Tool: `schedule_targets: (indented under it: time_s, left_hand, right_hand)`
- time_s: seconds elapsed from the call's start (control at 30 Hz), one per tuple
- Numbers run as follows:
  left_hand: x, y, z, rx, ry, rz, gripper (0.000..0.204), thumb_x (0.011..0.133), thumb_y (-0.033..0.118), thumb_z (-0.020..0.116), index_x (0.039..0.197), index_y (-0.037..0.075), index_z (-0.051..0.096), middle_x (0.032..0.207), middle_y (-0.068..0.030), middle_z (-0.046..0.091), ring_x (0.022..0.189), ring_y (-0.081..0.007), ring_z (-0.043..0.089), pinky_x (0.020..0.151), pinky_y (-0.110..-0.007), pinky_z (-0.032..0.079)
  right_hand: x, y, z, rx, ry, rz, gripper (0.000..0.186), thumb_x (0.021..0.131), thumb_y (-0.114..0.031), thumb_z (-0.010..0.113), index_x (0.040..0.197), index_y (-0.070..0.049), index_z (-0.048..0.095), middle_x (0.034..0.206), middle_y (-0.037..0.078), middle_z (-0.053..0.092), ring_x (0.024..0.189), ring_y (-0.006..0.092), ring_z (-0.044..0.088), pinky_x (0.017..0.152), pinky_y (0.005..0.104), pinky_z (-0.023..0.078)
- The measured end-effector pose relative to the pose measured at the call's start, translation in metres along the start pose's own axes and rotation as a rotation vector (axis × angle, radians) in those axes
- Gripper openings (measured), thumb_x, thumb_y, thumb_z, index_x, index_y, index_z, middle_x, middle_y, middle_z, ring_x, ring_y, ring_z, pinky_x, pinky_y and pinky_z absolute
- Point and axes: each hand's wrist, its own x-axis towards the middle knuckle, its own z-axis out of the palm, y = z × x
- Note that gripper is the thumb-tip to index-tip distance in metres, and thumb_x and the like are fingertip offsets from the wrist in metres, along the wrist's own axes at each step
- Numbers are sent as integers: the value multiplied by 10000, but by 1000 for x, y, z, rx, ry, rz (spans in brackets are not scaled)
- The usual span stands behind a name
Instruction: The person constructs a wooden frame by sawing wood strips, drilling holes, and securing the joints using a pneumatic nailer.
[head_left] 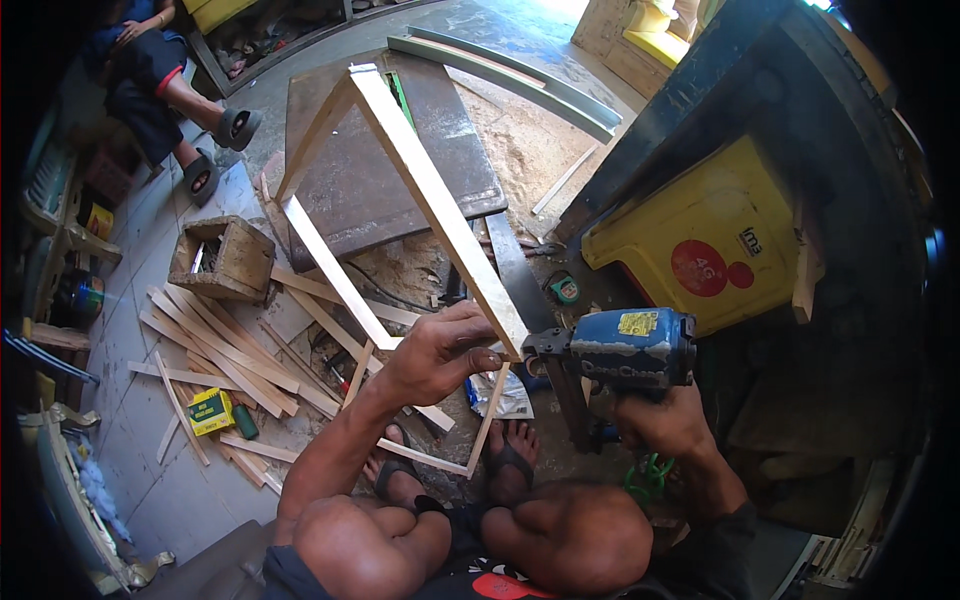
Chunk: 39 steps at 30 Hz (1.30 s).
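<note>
My left hand [432, 355] is closed around the near corner of a frame of pale wooden strips [437, 215], thumb and fingers pinching the wood. The frame stands tilted up, its far end over a dark board. My right hand [668, 425] grips the handle of a blue nail gun [628, 350]. The gun lies sideways, its nose pointing left at the frame's near corner, touching or almost touching it. Thinner wooden strips of the frame hang down between my knees, above my sandalled feet. A green coiled air hose [650, 477] shows below the gun.
Loose wooden strips [230, 350] lie on the left floor with a yellow-green box [210, 411]. Behind them stands a wooden box [222, 260]. A tape measure [565, 289] lies ahead near a yellow panel [690, 245]. A seated person's legs [190, 100] show at upper left.
</note>
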Motion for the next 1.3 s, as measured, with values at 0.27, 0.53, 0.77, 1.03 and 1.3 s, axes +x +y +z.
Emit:
schedule_targets:
  time_s: [0.27,0.53,0.77,1.03,1.3]
  left_hand:
    - [0,-3,2,-7,7,4,302,880,-4,729,1181,0,707,1166,-140,682,1096,-276,663,940,-384,529]
    - [0,-8,4,3,24,-10,296,848,-27,742,1142,-8,713,1123,-141,690,1049,-277,671,921,-381,534]
    - [4,-9,2,47,23,28,298,849,-7,750,1144,-3,713,1159,-150,693,1108,-297,671,943,-383,532]
    - [1,0,-10,28,50,-31,327,870,29,758,1190,-3,704,1187,-147,681,1090,-273,676,934,-369,531]
    - [6,1,-6,2,90,6,459,878,330,802,1188,4,712,1110,-146,723,1039,-257,697,898,-385,538]
  right_hand:
    - [8,-6,-5,-39,-73,-13,381,786,-9,642,1165,-14,681,879,25,690,649,86,607,555,272,485]
    - [13,-21,-8,-131,-66,54,386,793,-42,651,1177,-26,685,867,31,698,660,90,612,565,277,485]
    - [15,-22,-8,-98,-91,68,370,806,-45,644,1174,-28,673,818,20,668,610,81,587,518,273,449]
    - [4,45,-16,46,95,31,294,814,-63,644,1101,-3,671,763,10,653,571,89,573,503,292,451]
    - [-76,316,29,-844,137,215,134,886,-87,650,985,-3,685,710,72,659,563,174,644,459,342,489]
